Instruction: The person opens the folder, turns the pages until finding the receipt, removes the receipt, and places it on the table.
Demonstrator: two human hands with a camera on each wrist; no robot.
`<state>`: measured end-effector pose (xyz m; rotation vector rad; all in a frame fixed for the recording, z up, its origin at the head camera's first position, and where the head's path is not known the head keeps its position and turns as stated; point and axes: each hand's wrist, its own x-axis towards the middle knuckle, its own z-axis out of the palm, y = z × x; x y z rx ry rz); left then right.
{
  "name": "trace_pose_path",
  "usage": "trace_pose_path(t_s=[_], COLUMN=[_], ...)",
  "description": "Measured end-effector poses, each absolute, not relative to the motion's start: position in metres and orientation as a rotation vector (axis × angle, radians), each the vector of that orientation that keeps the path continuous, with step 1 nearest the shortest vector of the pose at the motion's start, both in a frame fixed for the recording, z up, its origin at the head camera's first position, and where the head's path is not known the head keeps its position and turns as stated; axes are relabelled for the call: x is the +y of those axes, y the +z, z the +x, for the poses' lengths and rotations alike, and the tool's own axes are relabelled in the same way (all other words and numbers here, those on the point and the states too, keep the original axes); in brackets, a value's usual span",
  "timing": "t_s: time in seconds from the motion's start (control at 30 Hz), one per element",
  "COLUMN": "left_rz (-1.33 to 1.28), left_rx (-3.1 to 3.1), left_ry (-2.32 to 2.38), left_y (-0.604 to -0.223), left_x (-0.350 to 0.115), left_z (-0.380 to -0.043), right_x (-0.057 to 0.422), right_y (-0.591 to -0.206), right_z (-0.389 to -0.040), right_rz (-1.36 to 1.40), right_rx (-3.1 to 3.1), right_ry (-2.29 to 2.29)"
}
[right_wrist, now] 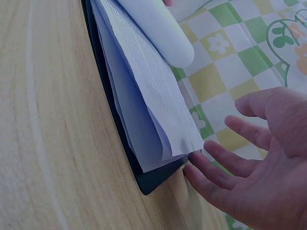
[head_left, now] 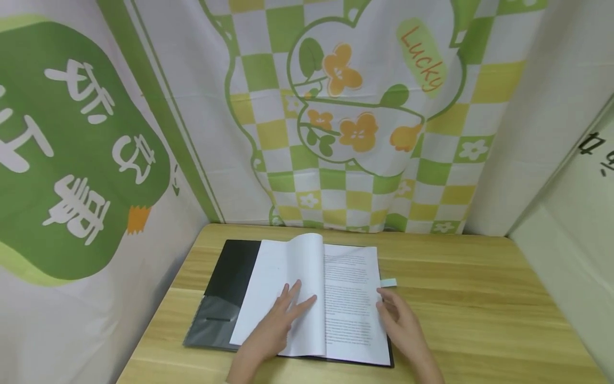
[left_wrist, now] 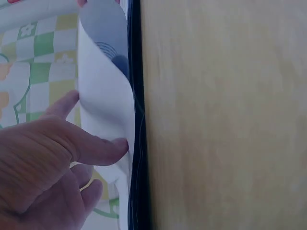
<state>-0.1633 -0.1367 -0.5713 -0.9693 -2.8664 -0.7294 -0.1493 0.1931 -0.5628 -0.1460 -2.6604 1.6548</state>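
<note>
A black folder (head_left: 223, 298) lies spread on the table, holding a stack of white paper sheets. Several turned sheets (head_left: 304, 261) bulge up in a curve over the left side. My left hand (head_left: 275, 325) rests on these curved sheets with its fingers spread; in the left wrist view its thumb and a fingertip touch the paper. The printed page (head_left: 352, 304) lies to the right. At its right edge is my right hand (head_left: 403, 322), fingers loosely bent and nothing in the palm. In the right wrist view, its fingertips (right_wrist: 195, 155) are right at the corner of the sheets.
A pale blue tab (head_left: 388, 282) sticks out past the folder's right edge. The wooden table (head_left: 479, 298) meets a checked green and yellow curtain (head_left: 345, 197) at the back. White cloth walls (head_left: 158, 250) stand at both sides.
</note>
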Motion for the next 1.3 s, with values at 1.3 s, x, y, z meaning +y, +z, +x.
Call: trace_pose_path(t_s=[1.3], left_rz=[-0.756], left_rx=[-2.946], left_ry=[-0.718], left_y=[-0.573], left_x=[-0.095], left_z=[-0.159], right_x=[0.189], right_y=[-0.555], right_z=[-0.149], right_rz=[-0.318], right_rx=[-2.417], right_ry=[2.007])
